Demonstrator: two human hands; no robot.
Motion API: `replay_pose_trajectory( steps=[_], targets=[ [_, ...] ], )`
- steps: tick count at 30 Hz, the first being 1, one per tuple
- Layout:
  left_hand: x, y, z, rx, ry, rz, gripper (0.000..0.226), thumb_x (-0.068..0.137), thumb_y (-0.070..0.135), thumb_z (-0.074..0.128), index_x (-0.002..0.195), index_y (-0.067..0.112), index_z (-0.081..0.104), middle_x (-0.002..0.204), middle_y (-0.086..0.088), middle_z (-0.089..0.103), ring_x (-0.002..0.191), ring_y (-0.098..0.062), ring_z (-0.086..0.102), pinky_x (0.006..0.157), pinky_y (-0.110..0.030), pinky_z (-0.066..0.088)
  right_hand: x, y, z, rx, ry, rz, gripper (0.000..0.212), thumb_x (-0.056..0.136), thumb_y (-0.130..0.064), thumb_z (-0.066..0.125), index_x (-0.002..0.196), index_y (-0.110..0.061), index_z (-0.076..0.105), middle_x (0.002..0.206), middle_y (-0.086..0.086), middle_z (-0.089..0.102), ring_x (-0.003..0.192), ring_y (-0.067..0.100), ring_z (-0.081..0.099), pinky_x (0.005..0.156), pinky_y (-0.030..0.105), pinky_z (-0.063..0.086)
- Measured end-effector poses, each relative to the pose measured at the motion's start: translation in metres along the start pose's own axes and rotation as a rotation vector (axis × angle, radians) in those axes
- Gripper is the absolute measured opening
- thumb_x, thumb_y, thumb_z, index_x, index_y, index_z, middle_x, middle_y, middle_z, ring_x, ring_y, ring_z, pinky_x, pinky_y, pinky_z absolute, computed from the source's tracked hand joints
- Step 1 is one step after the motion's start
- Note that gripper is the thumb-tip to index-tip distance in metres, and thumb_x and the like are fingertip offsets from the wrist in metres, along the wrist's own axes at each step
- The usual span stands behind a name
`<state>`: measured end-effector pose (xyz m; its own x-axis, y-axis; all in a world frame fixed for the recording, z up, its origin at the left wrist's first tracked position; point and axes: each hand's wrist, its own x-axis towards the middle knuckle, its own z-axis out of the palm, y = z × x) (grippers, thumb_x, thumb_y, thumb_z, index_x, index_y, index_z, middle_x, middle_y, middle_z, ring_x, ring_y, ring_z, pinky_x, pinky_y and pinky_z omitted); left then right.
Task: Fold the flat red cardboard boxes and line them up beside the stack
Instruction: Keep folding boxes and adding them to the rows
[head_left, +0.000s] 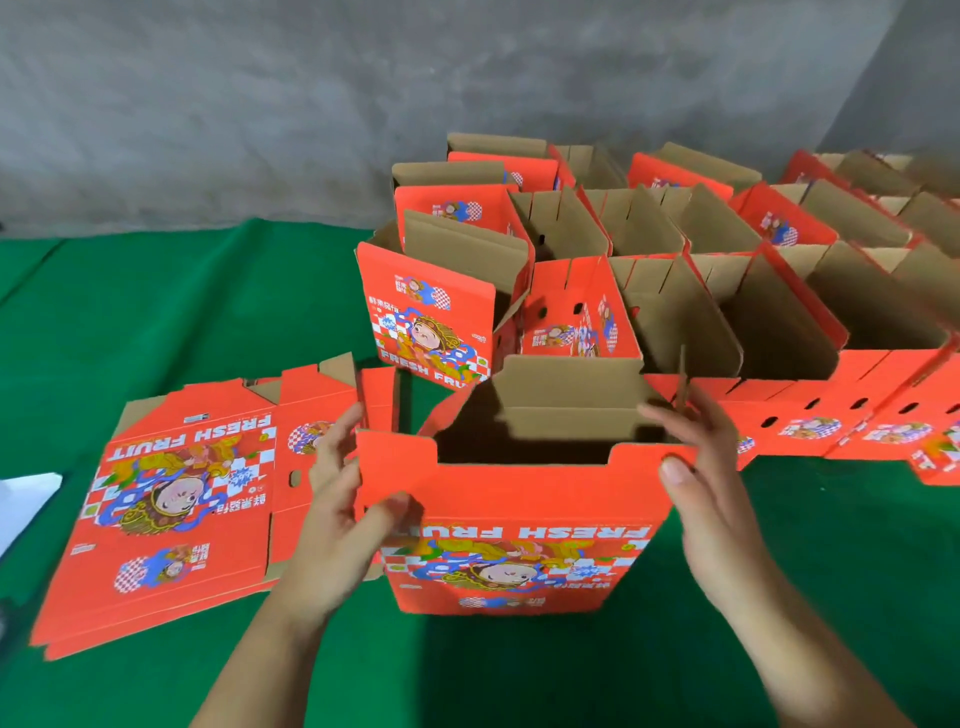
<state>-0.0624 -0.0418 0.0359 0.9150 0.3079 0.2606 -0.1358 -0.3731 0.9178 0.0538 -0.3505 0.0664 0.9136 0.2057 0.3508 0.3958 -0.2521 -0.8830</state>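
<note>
Head view: half-folded red box (511, 530) upright on the green surface (182, 322), front centre. Left hand (345, 499) grip pinches its left wall edge; right hand (698, 467) grip curls over the right top corner. Flat stack (176, 514) just left; folded boxes (649, 280) lined behind.

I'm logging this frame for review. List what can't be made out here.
Head view only:
- Bottom of the held box: its near wall hides whether the floor flaps are locked.
- Count of flat boxes: the stack shows only its top sheet.
- Row of folded boxes: cut off by the right edge.
- White object: cut off by the left edge.
- Left hand fingertips: behind the box's side.
</note>
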Motion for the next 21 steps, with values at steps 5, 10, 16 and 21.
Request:
replay_pose_trajectory(
  steps=[5,10,16,21],
  targets=[
    [-0.004,0.005,-0.01,0.311,-0.045,0.051,0.028,0.083,0.058,0.057,0.078,0.039,0.078,0.175,0.017,-0.002,0.151,-0.002,0.004,0.113,-0.007,0.004,-0.031,0.018,-0.003,-0.193,-0.031,0.072,0.043,0.088,-0.055,0.04,0.124,-0.049,0.064,0.157,-0.009,0.034,0.151,0.014,0.018,0.126,0.042,0.014],
    [-0.017,0.011,0.014,0.215,-0.004,-0.06,0.05,0.09,0.066,0.051,0.141,0.061,0.05,0.166,0.037,-0.011,0.155,0.006,-0.017,0.123,-0.025,0.002,-0.032,0.027,-0.006,-0.057,-0.023,0.193,0.04,0.091,-0.073,0.04,0.114,-0.049,0.062,0.117,-0.02,0.062,0.115,-0.003,0.054,0.1,0.026,0.041],
    [-0.023,0.009,0.041,-0.052,0.34,-0.124,0.045,0.11,0.045,0.046,0.153,0.033,0.049,0.149,0.024,0.056,0.14,-0.019,0.055,0.121,-0.044,0.041,-0.035,0.033,0.008,0.022,0.091,0.264,0.025,0.098,-0.04,0.066,0.118,-0.04,0.051,0.108,-0.021,0.063,0.098,0.001,0.062,0.079,0.025,0.044],
    [-0.009,0.015,0.033,-0.195,0.287,-0.24,0.091,0.101,0.01,0.068,0.161,0.047,0.011,0.112,0.006,0.071,0.085,-0.029,0.075,0.06,-0.056,0.063,-0.026,0.025,0.006,0.035,0.024,0.296,0.093,0.099,-0.026,0.064,0.143,-0.076,-0.001,0.154,-0.048,0.02,0.139,-0.021,0.027,0.117,0.026,0.023]
  ],
)
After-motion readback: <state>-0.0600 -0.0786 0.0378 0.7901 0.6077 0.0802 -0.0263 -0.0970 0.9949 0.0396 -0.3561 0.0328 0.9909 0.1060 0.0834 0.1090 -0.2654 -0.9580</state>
